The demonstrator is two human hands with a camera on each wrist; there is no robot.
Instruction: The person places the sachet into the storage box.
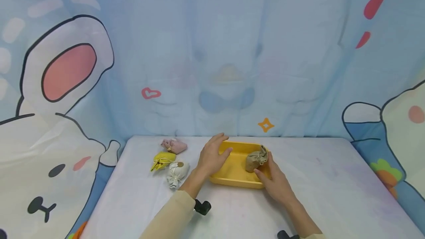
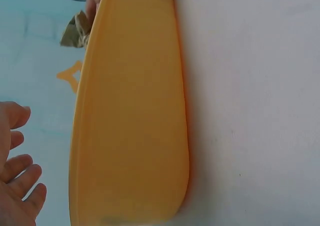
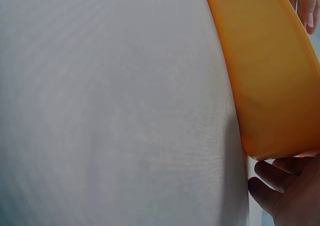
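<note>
left hand [image 1: 212, 156] flat on yellow tray [image 1: 232, 174] | right hand [image 1: 273, 180] pinching brown pouch [image 1: 255, 160] | three pouches [image 1: 172, 159]: head view only

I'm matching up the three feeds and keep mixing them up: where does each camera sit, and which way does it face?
Head: worn on the head, looking forward and down at the table; shows both forearms, left hand and right hand at the yellow tray.
Left wrist: low beside the tray's outer wall; left fingertips show.
Right wrist: low at the tray's wall; right fingers show.
Shared: the tray in all; the brown pouch in head and left wrist.
</note>
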